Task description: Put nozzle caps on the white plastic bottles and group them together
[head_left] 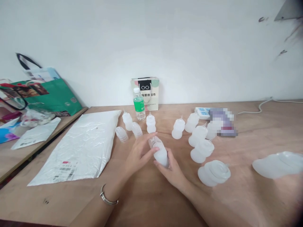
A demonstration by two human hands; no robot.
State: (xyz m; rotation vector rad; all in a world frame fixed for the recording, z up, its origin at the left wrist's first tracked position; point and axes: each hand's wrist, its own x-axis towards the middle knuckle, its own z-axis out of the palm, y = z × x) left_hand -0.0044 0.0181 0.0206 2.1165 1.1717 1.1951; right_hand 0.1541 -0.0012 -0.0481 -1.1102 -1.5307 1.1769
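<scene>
Both hands are gripping one bottle (159, 153): left hand (138, 154) fingers pinching its top, right hand (171, 170) cupping its base.

Squeeze bottles (178, 128): translucent milky white. Water bottle (139, 103): clear, green label, white cap. Worktop (260, 132): light brown wood grain. Mailer bag (82, 143): white, barcode label with a red mark. Shopping bag (53, 96): green, black handles. Small paper bag (153, 93): cream, black spectacles motif.

About eleven squeeze bottles (178, 128), one water bottle (139, 104)
</scene>
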